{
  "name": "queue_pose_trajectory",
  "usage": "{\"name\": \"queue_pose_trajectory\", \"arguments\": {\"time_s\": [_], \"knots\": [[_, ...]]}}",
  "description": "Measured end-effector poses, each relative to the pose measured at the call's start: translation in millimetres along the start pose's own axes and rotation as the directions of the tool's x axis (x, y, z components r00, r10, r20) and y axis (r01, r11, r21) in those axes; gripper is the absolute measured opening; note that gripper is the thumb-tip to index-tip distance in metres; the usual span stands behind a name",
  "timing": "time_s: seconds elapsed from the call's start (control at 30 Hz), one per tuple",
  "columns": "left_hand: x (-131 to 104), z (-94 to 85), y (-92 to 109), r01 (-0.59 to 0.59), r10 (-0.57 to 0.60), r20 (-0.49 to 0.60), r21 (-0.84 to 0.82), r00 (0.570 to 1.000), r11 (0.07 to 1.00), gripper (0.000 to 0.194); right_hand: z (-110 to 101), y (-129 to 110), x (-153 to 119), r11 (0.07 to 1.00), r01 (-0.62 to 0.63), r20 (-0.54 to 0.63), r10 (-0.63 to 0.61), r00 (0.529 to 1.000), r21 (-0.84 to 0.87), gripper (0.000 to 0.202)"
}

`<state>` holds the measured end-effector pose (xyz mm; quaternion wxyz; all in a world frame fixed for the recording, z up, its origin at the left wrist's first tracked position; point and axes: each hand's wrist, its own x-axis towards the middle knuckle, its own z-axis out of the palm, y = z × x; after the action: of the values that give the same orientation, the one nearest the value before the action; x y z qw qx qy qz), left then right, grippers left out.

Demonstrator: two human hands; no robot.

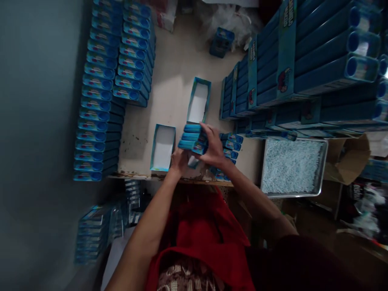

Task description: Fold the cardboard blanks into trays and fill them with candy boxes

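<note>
My right hand (214, 148) is closed around a short stack of slim blue boxes (191, 136), its fingers over the far and right sides. At the stack's near left corner is my left hand (179, 160), closed, with its fingers partly hidden beneath the boxes. Under the hands a bit of white shows, possibly another open box, mostly covered. Just beyond the stack lies an open blue tray-like box (198, 102) with a white inside. A second open box (163, 147) of the same kind lies left of my left hand. More slim blue boxes (233, 144) are stacked right of my right hand.
Tall rows of blue boxes (98, 117) line the table's left side. Banded bundles of blue boxes (273, 72) rise on the right. A metal tray (324, 165) of pale blue pellets stands right, beside a cardboard box (345, 159). Clear plastic (233, 20) lies at the back.
</note>
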<state>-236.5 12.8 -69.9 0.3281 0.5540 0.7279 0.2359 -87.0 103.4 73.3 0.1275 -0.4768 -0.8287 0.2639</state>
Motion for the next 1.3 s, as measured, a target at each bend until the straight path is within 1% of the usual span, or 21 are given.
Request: {"name": "queue_pose_trajectory", "arguments": {"time_s": [0.03, 0.07, 0.13, 0.23, 0.33, 0.43, 0.5, 0.57, 0.63, 0.7, 0.77, 0.8, 0.83, 0.87, 0.93, 1.0, 1.03, 1.1, 1.13, 1.2, 1.3], "knots": [[1, -1.8, 1, 0.003, -0.004, 0.028, 0.038, 1.0, 0.999, 0.028, 2, 19, -7, 0.999, -0.04, 0.012, 0.04, 0.999, -0.012, 0.101], [2, -3.3, 3, 0.004, -0.008, 0.05, 0.076, 0.999, 0.997, 0.038, 5, 34, -11, 0.997, -0.075, 0.027, 0.075, 0.997, -0.034, 0.099], [4, -4.9, 9, 0.012, -0.028, 0.09, 0.171, 0.996, 0.985, 0.058, 8, 51, -16, 0.988, -0.129, 0.038, 0.133, 0.99, -0.09, 0.097], [6, -4.5, 19, 0.027, -0.062, 0.116, 0.282, 0.991, 0.959, 0.07, 7, 46, -16, 0.966, -0.181, 0.046, 0.192, 0.98, -0.186, 0.098], [3, -1.0, 24, 0.03, -0.059, 0.105, 0.257, 0.993, 0.966, 0.065, 6, 30, -6, 0.926, -0.225, 0.072, 0.257, 0.964, -0.303, 0.101], [-4, 7.4, 26, 0.058, -0.077, 0.077, 0.223, 0.994, 0.973, 0.057, 12, 27, 8, 0.907, -0.17, 0.138, 0.239, 0.961, -0.385, 0.105], [-10, 15.3, 29, 0.086, -0.096, 0.037, 0.212, 0.995, 0.974, 0.056, 19, 34, 12, 0.91, -0.091, 0.174, 0.174, 0.969, -0.403, 0.106], [-14, 22.3, 36, 0.109, -0.113, 0.005, 0.209, 0.994, 0.972, 0.056, 24, 45, 12, 0.91, -0.034, 0.175, 0.117, 0.978, -0.414, 0.102], [-18, 24.4, 46, 0.136, -0.143, 0.015, 0.233, 0.99, 0.963, 0.058, 21, 55, 8, 0.904, 0.011, 0.2, 0.083, 0.976, -0.428, 0.103], [-22, 17.1, 54, 0.122, -0.15, 0.089, 0.263, 0.985, 0.957, 0.058, 10, 60, 8, 0.899, 0.079, 0.293, 0.056, 0.954, -0.431, 0.114], [-28, -1.3, 55, 0.06, -0.108, 0.174, 0.261, 0.979, 0.963, 0.056, -6, 56, 19, 0.906, 0.094, 0.342, 0.058, 0.938, -0.413, 0.124], [-32, -14.2, 51, 0.023, -0.071, 0.186, 0.248, 0.98, 0.968, 0.054, -12, 50, 30, 0.919, 0.081, 0.325, 0.053, 0.944, -0.386, 0.125], [-36, -28.8, 44, -0.002, -0.037, 0.161, 0.238, 0.986, 0.971, 0.052, -15, 40, 46, 0.937, 0.07, 0.285, 0.033, 0.958, -0.343, 0.122], [-39, -44.3, 33, -0.006, -0.018, 0.096, 0.238, 0.995, 0.971, 0.05, -14, 27, 66, 0.955, 0.072, 0.23, -0.004, 0.973, -0.289, 0.115], [-46, -74.8, 5, 0.047, -0.023, -0.093, 0.262, 0.995, 0.964, 0.046, 4, -6, 117, 0.974, 0.142, 0.125, -0.121, 0.985, -0.175, 0.1], [-51, -99.4, -26, 0.139, -0.066, -0.252, 0.284, 0.965, 0.949, 0.043, 40, -41, 173, 0.971, 0.208, 0.059, -0.202, 0.978, -0.12, 0.092], [-54, -108.1, -40, 0.17, -0.083, -0.29, 0.289, 0.953, 0.942, 0.042, 61, -57, 199, 0.972, 0.204, 0.031, -0.202, 0.979, -0.115, 0.092], [-60, -117.2, -61, 0.19, -0.097, -0.309, 0.288, 0.946, 0.939, 0.039, 102, -80, 242, 0.978, 0.162, 0.0, -0.163, 0.987, -0.13, 0.096], [-63, -118.0, -68, 0.187, -0.096, -0.306, 0.284, 0.947, 0.941, 0.037, 120, -88, 257, 0.981, 0.134, -0.015, -0.138, 0.99, -0.143, 0.097], [-70, -114.9, -75, 0.192, -0.1, -0.314, 0.276, 0.944, 0.942, 0.034, 145, -95, 272, 0.982, 0.086, -0.048, -0.095, 0.994, -0.17, 0.098], [-80, -107.5, -76, 0.207, -0.111, -0.332, 0.268, 0.937, 0.941, 0.032, 158, -100, 271, 0.978, 0.003, -0.117, -0.028, 0.993, -0.207, 0.099]]}}
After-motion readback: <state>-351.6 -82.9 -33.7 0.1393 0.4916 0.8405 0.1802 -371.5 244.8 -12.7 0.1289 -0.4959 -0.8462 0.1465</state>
